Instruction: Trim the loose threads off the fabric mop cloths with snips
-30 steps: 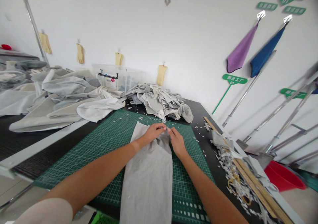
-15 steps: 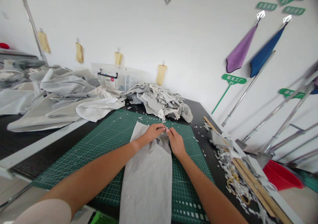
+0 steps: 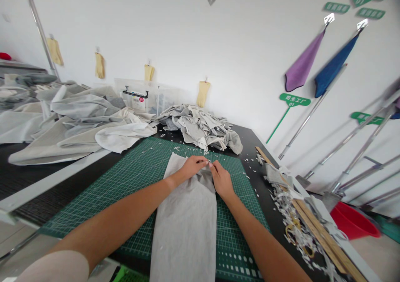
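A long grey cloth strip [image 3: 184,223] lies along the green cutting mat [image 3: 125,186], reaching from the near edge to the middle. My left hand [image 3: 191,167] and my right hand [image 3: 221,178] meet at the strip's far end. Both have their fingertips pinched on the cloth's far edge, almost touching each other. The cloth bunches slightly under the fingers.
A heap of grey cloth pieces [image 3: 200,127] lies behind the mat, larger pale fabric [image 3: 75,123] at the left. Wooden sticks [image 3: 315,227], yellow-handled scissors [image 3: 296,236] and white offcuts line the table's right edge. A red basin [image 3: 353,221] stands on the floor.
Both hands stay pinched at the strip's far end; the right hand has shifted slightly nearer the left. The view has barely moved.
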The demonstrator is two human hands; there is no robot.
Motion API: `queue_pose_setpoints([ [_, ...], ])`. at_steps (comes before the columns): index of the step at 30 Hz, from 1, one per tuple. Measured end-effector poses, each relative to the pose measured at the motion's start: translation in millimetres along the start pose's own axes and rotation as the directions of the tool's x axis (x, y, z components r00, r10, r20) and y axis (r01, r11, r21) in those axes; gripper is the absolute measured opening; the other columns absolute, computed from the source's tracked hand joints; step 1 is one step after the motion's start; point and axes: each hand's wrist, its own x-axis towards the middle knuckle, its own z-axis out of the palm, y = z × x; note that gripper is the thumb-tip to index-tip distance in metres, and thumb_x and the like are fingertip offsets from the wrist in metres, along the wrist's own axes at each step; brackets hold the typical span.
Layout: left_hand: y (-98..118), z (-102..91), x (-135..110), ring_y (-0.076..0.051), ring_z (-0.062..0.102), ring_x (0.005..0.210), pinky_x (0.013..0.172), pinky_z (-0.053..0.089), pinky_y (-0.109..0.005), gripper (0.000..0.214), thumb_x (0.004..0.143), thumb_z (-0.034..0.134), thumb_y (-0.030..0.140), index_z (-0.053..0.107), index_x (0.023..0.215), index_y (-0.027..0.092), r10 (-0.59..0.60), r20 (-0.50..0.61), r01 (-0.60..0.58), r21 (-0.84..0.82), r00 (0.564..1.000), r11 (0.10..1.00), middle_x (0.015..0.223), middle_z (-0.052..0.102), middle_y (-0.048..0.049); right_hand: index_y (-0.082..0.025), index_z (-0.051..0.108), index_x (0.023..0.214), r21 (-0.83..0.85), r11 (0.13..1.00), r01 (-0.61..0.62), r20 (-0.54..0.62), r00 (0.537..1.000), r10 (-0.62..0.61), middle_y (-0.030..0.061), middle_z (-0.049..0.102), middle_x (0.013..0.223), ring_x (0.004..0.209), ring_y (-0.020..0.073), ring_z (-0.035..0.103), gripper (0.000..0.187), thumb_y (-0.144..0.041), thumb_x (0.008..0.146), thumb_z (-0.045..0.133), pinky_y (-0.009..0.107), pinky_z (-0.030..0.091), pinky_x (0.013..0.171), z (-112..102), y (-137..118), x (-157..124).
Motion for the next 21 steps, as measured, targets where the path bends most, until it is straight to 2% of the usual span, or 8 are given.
queue_pose_setpoints([
  [4,4,0.1,-1,-0.020,0.068,0.088,0.085,0.054,-0.031,0.033,0.086,0.059,0.044,0.076,0.092,0.017,-0.029,0.007,0.029,0.001,1.000,1.000,0.091,0.075,-0.0058,-0.025,0.050,0.086,-0.007,1.000,-0.003,-0.004,1.000,0.003,-0.0024,0.055,0.069,0.064,0.0181,0.055,0.035,-0.052,0.101,0.034,0.026,0.029,0.061,1,0,-1],
  [7,5,0.4,-1,-0.020,0.068,0.089,0.087,0.053,-0.031,0.033,0.087,0.059,0.045,0.076,0.091,0.018,-0.004,0.005,0.004,0.003,1.000,1.000,0.092,0.075,-0.0054,-0.024,0.050,0.083,0.031,1.000,-0.005,-0.028,1.000,0.006,-0.0023,0.055,0.069,0.065,0.0174,0.054,0.036,-0.052,0.100,0.034,0.026,0.031,0.063,1,0,0],
  [11,6,0.8,0,-0.017,0.065,0.079,0.077,0.052,-0.027,0.034,0.089,0.057,0.046,0.075,0.088,0.017,0.008,-0.025,-0.007,0.027,1.000,1.000,0.084,0.073,-0.0035,-0.023,0.047,0.075,0.241,0.970,-0.035,-0.047,0.998,0.048,-0.0029,0.049,0.065,0.062,0.0144,0.047,0.040,-0.056,0.097,0.041,0.025,0.034,0.058,1,1,5],
  [13,8,1.0,-1,-0.016,0.062,0.074,0.072,0.050,-0.025,0.035,0.089,0.056,0.046,0.074,0.087,0.017,-0.007,-0.053,0.009,0.041,0.999,0.999,0.079,0.071,-0.0027,-0.023,0.043,0.071,0.401,0.907,-0.126,0.035,0.992,0.122,-0.0053,0.040,0.058,0.051,0.0114,0.038,0.043,-0.059,0.094,0.046,0.024,0.029,0.049,0,3,8],
  [16,13,0.8,-1,-0.016,0.062,0.078,0.075,0.049,-0.025,0.033,0.090,0.055,0.045,0.073,0.088,0.017,0.001,-0.099,0.003,0.048,0.995,0.999,0.083,0.071,-0.0031,-0.023,0.040,0.071,0.575,0.764,-0.293,0.248,0.952,0.178,-0.0097,0.027,0.052,0.041,0.0076,0.021,0.043,-0.060,0.087,0.056,0.023,0.015,0.039,-4,6,12],
  [18,17,0.0,-1,-0.017,0.063,0.083,0.080,0.049,-0.025,0.032,0.091,0.054,0.043,0.072,0.088,0.017,0.021,-0.141,-0.013,0.057,0.990,0.998,0.087,0.072,-0.0034,-0.023,0.042,0.074,0.617,0.694,-0.370,0.350,0.920,0.178,-0.0116,0.025,0.050,0.040,0.0061,0.017,0.042,-0.056,0.082,0.066,0.022,0.009,0.037,-8,8,13],
  [21,27,-3.1,1,-0.017,0.063,0.086,0.083,0.048,-0.026,0.031,0.093,0.050,0.042,0.071,0.091,0.018,0.046,-0.235,-0.023,0.096,0.971,0.995,0.091,0.072,-0.0028,-0.024,0.038,0.071,0.642,0.607,-0.469,0.456,0.870,0.190,-0.0130,0.025,0.049,0.039,0.0045,0.015,0.046,-0.050,0.076,0.075,0.021,0.008,0.037,-15,8,14],
])
